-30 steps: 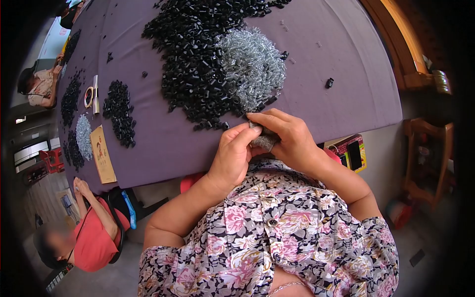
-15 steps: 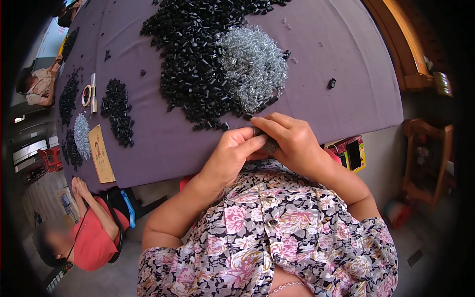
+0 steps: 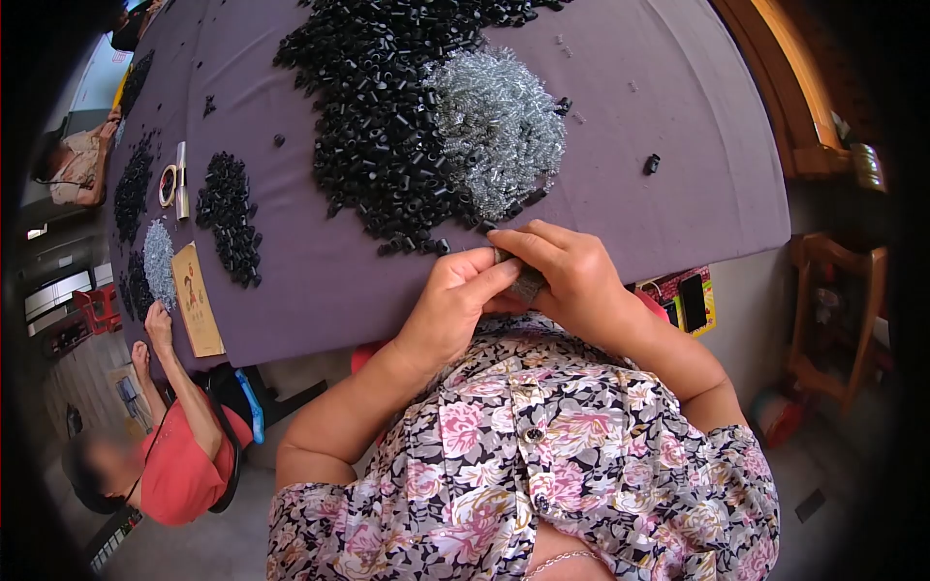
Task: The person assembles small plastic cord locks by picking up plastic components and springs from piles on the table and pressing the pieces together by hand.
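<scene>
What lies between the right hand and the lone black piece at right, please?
The head view shows only bare purple cloth between the right hand and that black piece.

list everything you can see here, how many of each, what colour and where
crumpled piece: one, grey, held between the hands
black tubular pieces: too many to count, black, big heap ahead, smaller piles left
small springs: too many to count, silvery, against the big heap
tape roll: one, pale, left
cylinder: one, silvery, beside tape roll
printed card: one, tan, left table edge
tablecloth: one, purple-grey, beneath the heaps
phone: one, black, right
co-workers: at least two, red and pale tops, left
left hand: one, bare, centre
right hand: one, bare, centre
</scene>
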Tool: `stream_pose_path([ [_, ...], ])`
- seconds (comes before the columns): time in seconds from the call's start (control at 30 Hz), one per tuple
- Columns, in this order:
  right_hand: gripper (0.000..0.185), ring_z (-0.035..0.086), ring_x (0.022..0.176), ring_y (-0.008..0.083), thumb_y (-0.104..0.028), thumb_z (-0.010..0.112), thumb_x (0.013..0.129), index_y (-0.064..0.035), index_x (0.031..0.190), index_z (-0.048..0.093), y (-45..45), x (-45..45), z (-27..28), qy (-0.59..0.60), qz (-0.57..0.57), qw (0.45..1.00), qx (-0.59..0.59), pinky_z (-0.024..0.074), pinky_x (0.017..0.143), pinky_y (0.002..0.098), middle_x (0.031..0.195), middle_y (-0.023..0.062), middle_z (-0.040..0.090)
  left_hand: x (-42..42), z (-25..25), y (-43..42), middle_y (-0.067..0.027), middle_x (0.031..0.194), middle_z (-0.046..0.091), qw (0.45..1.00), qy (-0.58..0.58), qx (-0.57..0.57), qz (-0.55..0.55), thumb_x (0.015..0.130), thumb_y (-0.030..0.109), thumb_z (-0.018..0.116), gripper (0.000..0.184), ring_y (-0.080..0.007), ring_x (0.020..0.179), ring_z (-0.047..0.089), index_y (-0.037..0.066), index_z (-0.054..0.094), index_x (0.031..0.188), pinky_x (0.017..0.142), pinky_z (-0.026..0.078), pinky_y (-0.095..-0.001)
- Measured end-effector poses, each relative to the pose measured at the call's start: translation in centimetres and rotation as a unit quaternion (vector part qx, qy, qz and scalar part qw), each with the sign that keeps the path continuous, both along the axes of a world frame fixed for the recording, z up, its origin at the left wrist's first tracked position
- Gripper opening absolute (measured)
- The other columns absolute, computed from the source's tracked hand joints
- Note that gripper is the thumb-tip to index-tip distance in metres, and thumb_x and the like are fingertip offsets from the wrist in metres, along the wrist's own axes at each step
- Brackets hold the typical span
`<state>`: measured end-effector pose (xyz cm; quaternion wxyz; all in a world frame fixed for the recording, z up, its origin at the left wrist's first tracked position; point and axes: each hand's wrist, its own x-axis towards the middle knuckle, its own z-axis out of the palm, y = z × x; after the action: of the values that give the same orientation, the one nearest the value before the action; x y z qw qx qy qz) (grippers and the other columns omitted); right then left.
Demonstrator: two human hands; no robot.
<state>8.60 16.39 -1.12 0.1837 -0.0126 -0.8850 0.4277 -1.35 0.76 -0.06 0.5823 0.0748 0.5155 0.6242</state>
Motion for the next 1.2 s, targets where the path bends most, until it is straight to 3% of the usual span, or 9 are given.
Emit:
stream_pose_path([
  [0.17,0.05,0.069,0.084,0.0358,0.005,0.071,0.066,-0.0022,0.115,0.067,-0.1,0.0,0.0,-0.018,-0.008,0.999,-0.049,0.0567,0.07,0.0415,0.094,0.013,0.067,0.4,-0.3,-0.3,-0.0097,0.111,0.068,0.999,-0.003,0.03,0.012,0.106,0.018,0.049,0.029,-0.0175,0.098,0.069,-0.003,0.06,0.123,0.09,0.059,-0.0379],
  [0.37,0.048,0.068,0.081,0.0315,-0.003,0.072,0.068,-0.0002,0.116,0.066,-0.6,0.3,0.6,-0.013,-0.033,0.997,0.071,0.0555,0.067,0.0405,0.092,0.0121,0.066,0.7,-0.5,-0.1,-0.0078,0.109,0.069,0.999,0.011,0.03,0.026,0.107,0.017,0.047,0.026,-0.0157,0.097,0.069,0.0,0.062,0.12,0.088,0.059,-0.0365],
  [0.57,0.047,0.067,0.08,0.03,-0.006,0.07,0.07,0.001,0.116,0.066,-0.7,0.4,1.0,-0.004,-0.033,0.993,0.11,0.0553,0.066,0.0395,0.092,0.0115,0.066,1.1,-0.4,0.2,-0.006,0.107,0.07,0.998,0.034,0.024,0.039,0.108,0.018,0.047,0.026,-0.0141,0.095,0.069,0.002,0.063,0.12,0.086,0.059,-0.0334],
  [0.87,0.055,0.07,0.086,0.0345,0.008,0.072,0.065,-0.002,0.119,0.067,-0.2,0.0,0.6,-0.04,-0.023,0.995,-0.083,0.057,0.072,0.0403,0.097,0.0124,0.068,0.9,0.1,0.5,-0.0052,0.107,0.069,0.994,-0.025,0.011,0.106,0.101,0.014,0.051,0.024,-0.0126,0.091,0.068,0.002,0.066,0.115,0.084,0.058,-0.0323],
  [1.07,0.053,0.07,0.086,0.035,0.007,0.072,0.066,-0.0002,0.118,0.067,-0.2,-0.1,0.0,0.01,-0.018,0.999,-0.031,0.0572,0.071,0.0402,0.099,0.0139,0.069,0.3,-0.4,0.3,-0.0095,0.109,0.069,0.996,-0.049,0.015,0.075,0.103,0.015,0.05,0.026,-0.0185,0.099,0.069,-0.001,0.063,0.118,0.089,0.059,-0.0393],
  [1.2,0.052,0.07,0.084,0.035,0.007,0.07,0.065,0.0003,0.117,0.067,-0.1,0.0,-0.3,0.026,-0.014,0.999,-0.014,0.0572,0.07,0.0405,0.097,0.0141,0.068,0.5,-0.6,0.2,-0.0087,0.106,0.07,0.999,-0.008,0.001,0.05,0.104,0.02,0.052,0.026,-0.0179,0.096,0.07,0.0,0.064,0.117,0.087,0.059,-0.0387],
])
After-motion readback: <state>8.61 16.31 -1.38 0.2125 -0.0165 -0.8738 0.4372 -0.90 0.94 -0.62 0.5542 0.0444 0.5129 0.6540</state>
